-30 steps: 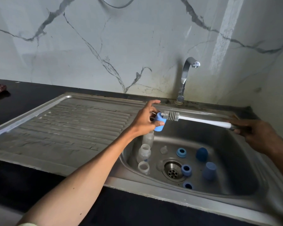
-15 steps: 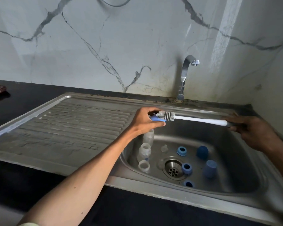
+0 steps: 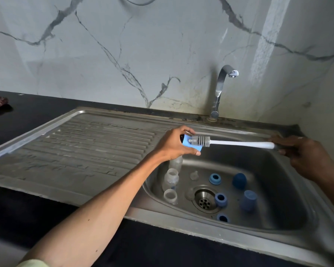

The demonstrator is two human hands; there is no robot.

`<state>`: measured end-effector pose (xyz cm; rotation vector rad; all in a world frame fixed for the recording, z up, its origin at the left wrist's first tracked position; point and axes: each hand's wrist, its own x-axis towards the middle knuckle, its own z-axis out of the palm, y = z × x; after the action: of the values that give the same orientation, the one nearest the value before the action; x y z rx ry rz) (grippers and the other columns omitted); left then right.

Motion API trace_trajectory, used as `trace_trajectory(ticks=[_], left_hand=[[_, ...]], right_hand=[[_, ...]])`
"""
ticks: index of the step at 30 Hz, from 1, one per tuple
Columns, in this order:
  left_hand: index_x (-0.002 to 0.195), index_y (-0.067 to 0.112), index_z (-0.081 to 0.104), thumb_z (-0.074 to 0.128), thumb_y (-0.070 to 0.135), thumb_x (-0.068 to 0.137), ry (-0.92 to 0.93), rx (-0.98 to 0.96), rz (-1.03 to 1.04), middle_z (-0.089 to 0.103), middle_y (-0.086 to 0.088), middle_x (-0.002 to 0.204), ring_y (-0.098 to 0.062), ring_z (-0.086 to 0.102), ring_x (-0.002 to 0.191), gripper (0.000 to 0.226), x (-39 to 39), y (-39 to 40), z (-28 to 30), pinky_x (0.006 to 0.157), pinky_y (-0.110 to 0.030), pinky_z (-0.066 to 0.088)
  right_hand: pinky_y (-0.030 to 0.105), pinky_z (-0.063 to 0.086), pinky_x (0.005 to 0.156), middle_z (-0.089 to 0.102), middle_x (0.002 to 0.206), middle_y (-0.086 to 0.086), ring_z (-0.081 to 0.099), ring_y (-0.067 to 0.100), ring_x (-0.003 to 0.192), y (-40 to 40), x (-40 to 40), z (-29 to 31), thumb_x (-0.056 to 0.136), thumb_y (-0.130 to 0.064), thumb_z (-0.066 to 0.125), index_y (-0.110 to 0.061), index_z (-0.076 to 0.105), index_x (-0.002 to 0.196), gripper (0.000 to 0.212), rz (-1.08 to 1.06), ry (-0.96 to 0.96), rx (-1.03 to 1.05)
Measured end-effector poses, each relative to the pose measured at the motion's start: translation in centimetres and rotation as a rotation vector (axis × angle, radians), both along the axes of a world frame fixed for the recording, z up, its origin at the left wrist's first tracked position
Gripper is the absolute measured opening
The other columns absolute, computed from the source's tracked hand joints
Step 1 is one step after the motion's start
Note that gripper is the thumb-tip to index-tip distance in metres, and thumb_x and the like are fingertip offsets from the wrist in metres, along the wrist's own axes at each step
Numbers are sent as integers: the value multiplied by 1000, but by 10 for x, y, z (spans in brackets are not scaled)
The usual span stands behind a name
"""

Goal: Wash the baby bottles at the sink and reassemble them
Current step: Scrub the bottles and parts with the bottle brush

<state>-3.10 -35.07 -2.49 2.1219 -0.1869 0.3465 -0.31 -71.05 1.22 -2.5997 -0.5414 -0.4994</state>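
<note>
Gripping blue cap [image 3: 189,145], left hand [image 3: 174,144] — brush [image 3: 258,144], right hand [image 3: 305,158]

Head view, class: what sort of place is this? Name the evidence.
Most likely a home kitchen sink area: a steel sink with a ribbed drainboard, a tap against a marble-patterned wall, and a dark countertop.

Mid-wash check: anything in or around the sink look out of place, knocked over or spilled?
Nothing alarming. One clear bottle leans against the basin's left wall while two others sit upright. Blue rings and caps lie scattered round the drain. The tap is not running.
</note>
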Motion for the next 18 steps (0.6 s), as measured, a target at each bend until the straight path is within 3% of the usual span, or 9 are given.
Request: trace_trajectory(ticks=[3,6,10,14,16,18], left_hand=[[101,22,67,99,25,53,4,-35,16,72,9,96,-9,68,90,57,1,2,-2,81,-29,56],[101,12,68,99,19,53,-1,-104,9,74,4,91,-11,69,85,57,0,-1,2,78,-27,56],[106,14,69,99,17,53,-47,-171,8,74,-4,101,-21,69,97,61,-1,-5,6,82,-31,57],[101,16,70,97,10,53,-22,-184,-22,73,4,95,-5,67,91,55,-3,-4,5,76,-25,57],[106,15,68,98,10,51,-35,-204,-3,74,2,100,-9,68,97,63,-2,-4,6,80,-27,57],[115,18,63,99,11,49,-71,-213,8,73,-2,109,-15,67,103,76,-1,-4,8,84,-29,57]], right_hand=[[39,40,107,67,121,13,59,31,120,18,-5,-3,82,4,70,-13,70,118,40,16,22,11],[31,35,104,66,122,13,57,28,121,16,-10,1,83,8,68,-8,69,119,40,23,47,46],[26,35,97,65,124,18,58,32,119,8,-13,8,84,9,66,-5,67,121,40,-31,45,86],[32,36,104,63,126,14,55,29,123,28,-18,3,85,6,65,-8,66,123,40,5,72,62],[29,34,100,62,126,8,54,23,122,25,-17,4,86,6,64,-8,65,124,40,22,101,69],[31,36,100,62,129,14,55,27,123,14,-15,5,87,4,65,-9,65,125,40,-10,125,87]])
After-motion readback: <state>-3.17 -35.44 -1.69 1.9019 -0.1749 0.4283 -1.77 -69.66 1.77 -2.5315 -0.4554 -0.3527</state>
